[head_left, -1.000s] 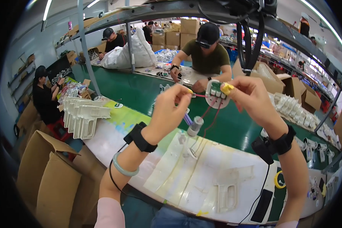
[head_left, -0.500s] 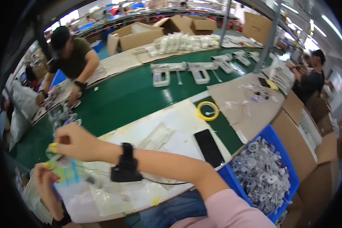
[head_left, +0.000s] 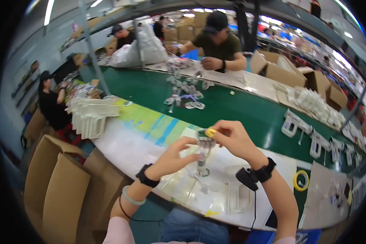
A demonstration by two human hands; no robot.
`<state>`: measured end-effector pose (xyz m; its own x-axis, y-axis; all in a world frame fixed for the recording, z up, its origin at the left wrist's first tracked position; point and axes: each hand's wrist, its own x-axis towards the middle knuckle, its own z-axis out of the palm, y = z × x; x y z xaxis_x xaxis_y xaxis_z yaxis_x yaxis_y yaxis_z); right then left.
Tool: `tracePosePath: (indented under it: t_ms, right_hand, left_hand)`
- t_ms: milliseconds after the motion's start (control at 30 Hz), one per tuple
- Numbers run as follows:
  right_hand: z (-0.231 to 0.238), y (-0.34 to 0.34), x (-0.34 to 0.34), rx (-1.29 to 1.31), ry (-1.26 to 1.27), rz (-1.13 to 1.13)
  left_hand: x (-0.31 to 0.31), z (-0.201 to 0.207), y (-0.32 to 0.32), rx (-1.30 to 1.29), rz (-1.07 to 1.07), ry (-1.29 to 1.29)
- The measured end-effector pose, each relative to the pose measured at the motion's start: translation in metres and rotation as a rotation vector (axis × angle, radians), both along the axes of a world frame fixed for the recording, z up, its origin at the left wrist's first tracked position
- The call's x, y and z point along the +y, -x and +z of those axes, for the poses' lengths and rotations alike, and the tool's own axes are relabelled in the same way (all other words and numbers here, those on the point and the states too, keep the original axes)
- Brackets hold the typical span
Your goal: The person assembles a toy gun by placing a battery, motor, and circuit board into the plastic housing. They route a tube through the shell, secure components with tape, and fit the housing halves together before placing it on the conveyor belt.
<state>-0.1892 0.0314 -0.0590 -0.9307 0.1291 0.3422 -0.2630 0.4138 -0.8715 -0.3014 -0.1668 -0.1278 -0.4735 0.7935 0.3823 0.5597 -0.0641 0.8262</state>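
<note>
My right hand [head_left: 235,140] is closed, its fingertips pinching the upper end of a clear plastic part [head_left: 206,143] with dark bits inside; a yellow covering shows at its fingertips. Left of that part, my left hand [head_left: 174,157] has its fingers apart, the thumb tip next to or just touching it. Below them a small whitish round-ended piece [head_left: 205,172] is on the white work sheet [head_left: 126,142]. Nearer my right wrist lies a clear rectangular plastic housing [head_left: 235,197].
Clustered plastic parts [head_left: 185,89] lie on the green belt [head_left: 248,110] before a co-worker [head_left: 219,42]. White frames [head_left: 94,116] are stacked at the left, above a cardboard box [head_left: 65,183]. Housings [head_left: 313,138] line the belt's right, near yellow tape [head_left: 301,180]. A blue bin [head_left: 284,236] is low right.
The view has swung left. My hands, earlier at the left by the parts cluster, are now over the work sheet, the right one with a clear part. My left fingers are spread wider.
</note>
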Motion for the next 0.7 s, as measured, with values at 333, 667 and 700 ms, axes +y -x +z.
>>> tracePosePath:
  t_ms: [333,667,700]
  right_hand:
    - [0.056,-0.031,-0.028,-0.012,-0.046,0.095]
    - [0.154,-0.036,-0.091,0.430,-0.058,0.189]
    - [0.169,-0.036,-0.102,0.326,0.014,0.175]
  left_hand:
    - [-0.007,0.060,-0.040,-0.258,-0.137,-0.309]
    - [-0.200,0.102,-0.032,0.379,0.532,-0.149]
    - [-0.215,0.106,-0.022,0.386,0.543,-0.138]
